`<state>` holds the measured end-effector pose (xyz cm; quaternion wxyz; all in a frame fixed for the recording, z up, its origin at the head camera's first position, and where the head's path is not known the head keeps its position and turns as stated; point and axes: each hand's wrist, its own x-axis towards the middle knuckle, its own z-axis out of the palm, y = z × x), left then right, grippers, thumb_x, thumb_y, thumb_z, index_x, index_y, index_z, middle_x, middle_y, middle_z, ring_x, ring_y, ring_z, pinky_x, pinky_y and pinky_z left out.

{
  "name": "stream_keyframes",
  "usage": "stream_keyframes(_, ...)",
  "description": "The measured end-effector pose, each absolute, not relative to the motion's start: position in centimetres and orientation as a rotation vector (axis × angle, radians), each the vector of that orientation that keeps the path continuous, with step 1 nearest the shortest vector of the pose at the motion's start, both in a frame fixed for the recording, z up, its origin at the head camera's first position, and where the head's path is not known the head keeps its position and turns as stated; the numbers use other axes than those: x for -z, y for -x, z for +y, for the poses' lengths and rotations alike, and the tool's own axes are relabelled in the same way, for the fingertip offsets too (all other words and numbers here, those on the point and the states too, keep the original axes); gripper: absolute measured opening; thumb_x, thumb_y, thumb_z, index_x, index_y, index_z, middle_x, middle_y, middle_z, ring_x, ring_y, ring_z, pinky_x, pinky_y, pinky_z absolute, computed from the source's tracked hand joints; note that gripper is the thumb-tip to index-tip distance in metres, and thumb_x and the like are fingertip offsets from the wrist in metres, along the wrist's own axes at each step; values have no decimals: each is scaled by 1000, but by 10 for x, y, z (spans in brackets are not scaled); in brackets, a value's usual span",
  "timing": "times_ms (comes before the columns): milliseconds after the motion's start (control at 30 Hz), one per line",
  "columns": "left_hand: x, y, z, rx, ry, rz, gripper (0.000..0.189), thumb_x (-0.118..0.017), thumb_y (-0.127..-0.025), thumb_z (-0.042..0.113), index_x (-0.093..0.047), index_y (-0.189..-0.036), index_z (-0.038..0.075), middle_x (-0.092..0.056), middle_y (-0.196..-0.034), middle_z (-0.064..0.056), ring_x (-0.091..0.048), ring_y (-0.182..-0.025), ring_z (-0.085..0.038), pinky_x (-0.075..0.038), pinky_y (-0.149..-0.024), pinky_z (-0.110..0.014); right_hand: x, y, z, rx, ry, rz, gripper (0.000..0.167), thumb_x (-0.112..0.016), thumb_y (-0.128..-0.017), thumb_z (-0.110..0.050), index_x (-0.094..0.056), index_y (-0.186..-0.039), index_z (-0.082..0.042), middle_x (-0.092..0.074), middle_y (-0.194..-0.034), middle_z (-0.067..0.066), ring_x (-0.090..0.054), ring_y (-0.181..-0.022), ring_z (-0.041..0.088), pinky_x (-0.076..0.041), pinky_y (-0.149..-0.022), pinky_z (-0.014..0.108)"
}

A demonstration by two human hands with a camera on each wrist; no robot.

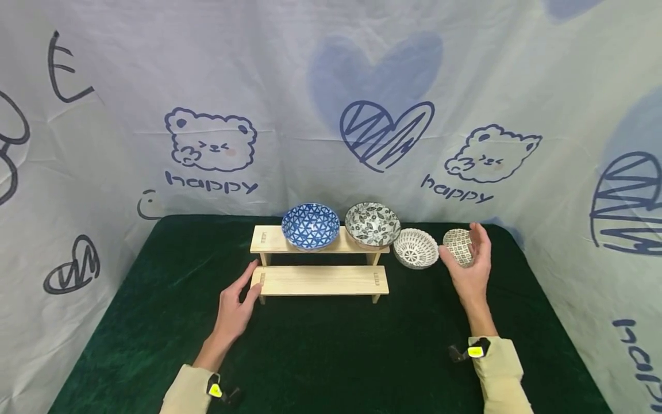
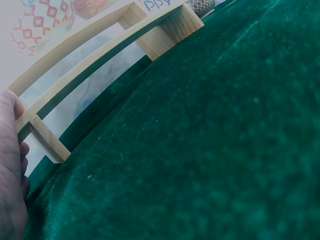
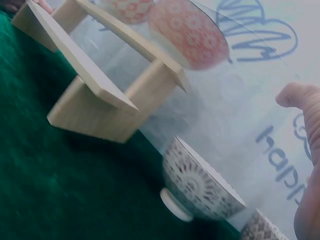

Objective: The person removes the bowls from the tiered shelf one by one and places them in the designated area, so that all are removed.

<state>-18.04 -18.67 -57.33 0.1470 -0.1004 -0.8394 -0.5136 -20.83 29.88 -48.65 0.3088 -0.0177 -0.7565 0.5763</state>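
Observation:
A two-step wooden stand (image 1: 320,280) rests on the green cloth. My left hand (image 1: 234,310) grips the left end of its lower step, thumb at the front and index finger at the back edge. On the upper step sit a blue triangle-patterned bowl (image 1: 310,226) and a grey leaf-patterned bowl (image 1: 372,224). To the right of the stand, a white bowl with a dark radiating pattern (image 1: 416,248) is on the cloth. Beside it is a small checked bowl (image 1: 457,246). My right hand (image 1: 473,270) hovers around that small bowl, thumb and fingers spread apart, fingers overlapping its right side.
Dark green velvet cloth (image 1: 331,351) covers the table. Close behind the stand hangs a white curtain (image 1: 289,155) with hearts and bear drawings; it also runs down both sides. The lower step (image 1: 315,280) is bare.

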Motion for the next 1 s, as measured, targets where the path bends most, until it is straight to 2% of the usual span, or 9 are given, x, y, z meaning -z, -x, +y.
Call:
stream_keyframes(167, 574, 177, -189, 1477, 276, -2419, 52, -60, -107, 16, -48, -157, 9, -50, -158, -9, -47, -146, -32, -24, -114, -6, 488, 207, 282, -1679, -81, -1992, 86, -74, -87, 12, -31, -160, -2, -40, -162, 14, -39, -149, 29, -27, -126, 46)
stream_keyframes(333, 573, 177, -190, 1482, 274, -2423, 52, -59, -107, 17, -48, -157, 10, -50, -159, -8, -47, -146, -30, -26, -115, -9, 492, 207, 272, -1733, -191, -2053, 88, -74, -88, 10, -30, -163, -6, -41, -163, 11, -37, -151, 30, -29, -125, 41)
stream_keyframes(500, 574, 179, -188, 1484, 288, -2430, 53, -59, -107, 18, -47, -158, 11, -49, -159, -7, -46, -147, -30, -25, -115, -9, 492, 203, 262, -1770, -232, -2112, 88, -75, -88, 9, -30, -163, -4, -38, -165, 14, -34, -153, 29, -29, -124, 27)
stream_keyframes(633, 574, 178, -188, 1498, 279, -2430, 53, -60, -107, 18, -47, -157, 11, -49, -159, -6, -46, -147, -27, -25, -115, -8, 490, 202, 253, -1776, -236, -2183, 90, -77, -89, 4, -28, -164, -6, -35, -168, 11, -31, -155, 27, -27, -123, 19)
stream_keyframes(767, 573, 177, -188, 1496, 274, -2434, 52, -59, -107, 17, -47, -158, 10, -48, -160, -7, -45, -148, -28, -24, -115, -9, 486, 207, 241, -1791, -292, -2217, 95, -80, -88, 1, -24, -165, -7, -32, -169, 11, -29, -157, 26, -26, -124, 22)
stream_keyframes(1000, 573, 181, -188, 1486, 286, -2431, 52, -58, -107, 17, -47, -158, 12, -49, -159, -7, -46, -147, -31, -25, -116, -10, 476, 223, 225, -1824, -393, -2236, 102, -81, -85, -1, -19, -166, -6, -28, -170, 15, -27, -157, 27, -23, -128, 35)
